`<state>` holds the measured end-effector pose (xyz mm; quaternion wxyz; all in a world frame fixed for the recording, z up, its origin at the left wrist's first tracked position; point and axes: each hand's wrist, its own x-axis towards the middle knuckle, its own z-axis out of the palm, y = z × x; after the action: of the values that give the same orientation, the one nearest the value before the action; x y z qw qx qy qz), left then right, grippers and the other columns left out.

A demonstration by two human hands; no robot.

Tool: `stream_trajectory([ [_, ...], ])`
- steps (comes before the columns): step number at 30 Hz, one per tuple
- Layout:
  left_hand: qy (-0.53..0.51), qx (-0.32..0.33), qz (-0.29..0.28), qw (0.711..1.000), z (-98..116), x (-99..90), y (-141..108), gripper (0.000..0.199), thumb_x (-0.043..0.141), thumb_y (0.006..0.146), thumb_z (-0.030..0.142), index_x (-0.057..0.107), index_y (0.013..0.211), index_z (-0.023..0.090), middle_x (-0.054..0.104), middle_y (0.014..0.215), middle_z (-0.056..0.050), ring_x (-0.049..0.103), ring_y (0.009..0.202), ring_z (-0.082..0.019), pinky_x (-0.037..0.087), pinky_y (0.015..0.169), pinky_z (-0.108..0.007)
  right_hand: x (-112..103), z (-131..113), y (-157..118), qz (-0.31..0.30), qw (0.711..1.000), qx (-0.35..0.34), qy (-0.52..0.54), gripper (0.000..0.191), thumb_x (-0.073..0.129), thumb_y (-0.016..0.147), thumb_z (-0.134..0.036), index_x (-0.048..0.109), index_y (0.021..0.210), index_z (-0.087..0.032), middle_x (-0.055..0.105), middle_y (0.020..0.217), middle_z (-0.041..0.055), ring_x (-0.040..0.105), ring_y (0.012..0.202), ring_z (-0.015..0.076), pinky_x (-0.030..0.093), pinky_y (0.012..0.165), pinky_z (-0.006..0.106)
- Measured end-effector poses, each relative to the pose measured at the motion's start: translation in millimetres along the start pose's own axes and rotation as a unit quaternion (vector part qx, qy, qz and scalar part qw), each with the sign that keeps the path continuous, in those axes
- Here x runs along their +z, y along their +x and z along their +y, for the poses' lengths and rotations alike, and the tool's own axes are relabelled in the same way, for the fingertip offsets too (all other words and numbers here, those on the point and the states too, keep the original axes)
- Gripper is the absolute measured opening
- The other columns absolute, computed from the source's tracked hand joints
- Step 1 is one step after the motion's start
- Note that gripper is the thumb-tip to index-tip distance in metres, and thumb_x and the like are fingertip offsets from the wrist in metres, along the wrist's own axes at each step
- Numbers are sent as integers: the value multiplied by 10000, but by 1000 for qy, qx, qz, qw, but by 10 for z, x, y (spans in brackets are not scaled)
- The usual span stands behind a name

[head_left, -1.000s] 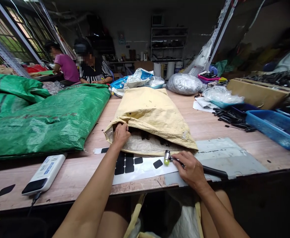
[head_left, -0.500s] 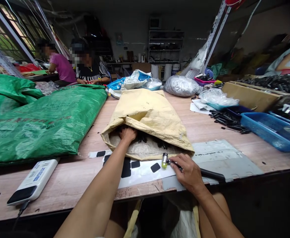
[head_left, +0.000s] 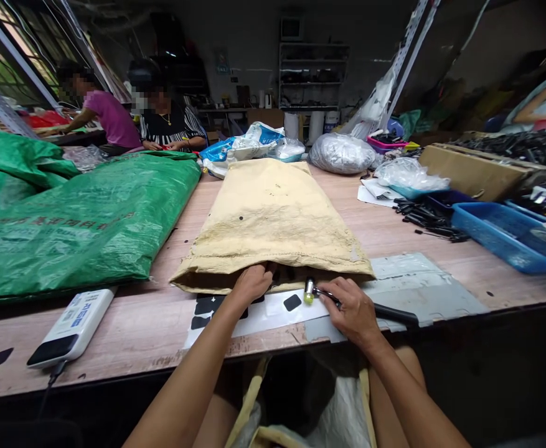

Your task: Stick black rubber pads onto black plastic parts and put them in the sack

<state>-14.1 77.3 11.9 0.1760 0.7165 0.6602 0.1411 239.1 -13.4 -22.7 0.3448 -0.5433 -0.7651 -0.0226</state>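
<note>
A pale yellow woven sack (head_left: 277,211) lies flat on the table with its mouth towards me. My left hand (head_left: 253,283) is at that mouth, fingers curled and partly hidden under the upper edge; what they hold, if anything, does not show. Dark pieces are dimly visible inside the sack beside it. My right hand (head_left: 353,308) is closed around a small hammer (head_left: 309,291) with a silver head, a yellow-green face and a black handle. Left of the hammer head, a black rounded patch (head_left: 292,303) lies on a white sheet (head_left: 273,314), with more patches near my left wrist.
A big green sack (head_left: 86,230) fills the left side, with a white power bank (head_left: 74,330) and its cable in front. At right are a blue tray (head_left: 501,239), black parts (head_left: 429,218) and a cardboard box (head_left: 475,174). Other people sit across the room.
My left hand has drawn back towards me from deeper in the sack. The raised upper flap of the sack has dropped and flattened. My right hand stays on the hammer.
</note>
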Motion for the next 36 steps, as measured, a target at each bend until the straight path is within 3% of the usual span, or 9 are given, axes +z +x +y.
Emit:
stream_trajectory([
  [3, -2, 40, 21, 999, 1, -93, -136, 416, 420, 986, 476, 722, 1044, 197, 738, 902, -117, 680, 930, -279, 464, 787, -329, -2, -2, -1, 1, 1000, 0, -2, 183, 572, 931, -264, 707, 1056, -267, 677, 930, 41, 583, 878, 213, 479, 786, 345],
  [6, 28, 60, 86, 994, 13, -88, -307, 333, 572, 914, 464, 726, 1016, 187, 684, 913, -122, 636, 930, -292, 451, 809, -356, -2, -4, -6, 0, 1000, -1, 1, 183, 573, 930, -262, 708, 1054, -260, 673, 925, 43, 583, 883, 214, 479, 798, 349],
  [9, 63, 66, 110, 990, 15, -11, -446, 266, 673, 852, 426, 727, 1000, 213, 644, 995, -120, 581, 1004, -317, 434, 839, -389, -1, -4, -12, 1, 1000, 2, 4, 185, 574, 933, -264, 706, 1062, -262, 673, 930, 41, 578, 883, 213, 479, 797, 351],
  [12, 42, 75, 107, 990, 0, 41, -536, 193, 670, 867, 373, 699, 979, 219, 649, 976, -93, 555, 982, -297, 410, 853, -400, -2, -5, -12, -2, 1000, 3, 6, 187, 577, 934, -258, 704, 1071, -262, 674, 935, 40, 571, 882, 212, 478, 796, 350],
  [19, -88, 199, 86, 972, 7, 78, -822, 76, 657, 899, 277, 619, 929, 218, 681, 939, -30, 548, 947, -229, 387, 872, -370, 0, 1, -13, -5, 1000, 1, -5, 208, 588, 923, -224, 706, 1087, -274, 678, 945, 30, 574, 898, 213, 471, 817, 344],
  [23, -153, 190, 53, 968, 6, 168, -893, 187, 736, 808, 209, 641, 969, 213, 678, 927, -20, 550, 901, -217, 409, 833, -351, -3, -3, -19, -10, 1000, -10, -12, 202, 560, 951, -232, 703, 1093, -252, 679, 962, 38, 576, 899, 208, 469, 821, 339],
  [29, -169, 176, 32, 969, -9, 151, -831, 146, 793, 753, 229, 702, 866, 210, 679, 879, -22, 552, 899, -220, 412, 833, -349, -73, -57, 1, -6, 999, -44, -29, 258, 490, 995, -229, 671, 1180, -233, 672, 1001, 60, 612, 943, 206, 480, 860, 338],
  [36, -180, 168, 19, 969, -10, 127, -837, 179, 790, 733, 187, 743, 902, 222, 682, 884, -14, 561, 929, -215, 409, 866, -346, -226, -402, 82, 1, 992, -58, 116, 305, 493, 999, -199, 603, 1279, -248, 675, 1092, 54, 654, 997, 172, 527, 868, 291],
])
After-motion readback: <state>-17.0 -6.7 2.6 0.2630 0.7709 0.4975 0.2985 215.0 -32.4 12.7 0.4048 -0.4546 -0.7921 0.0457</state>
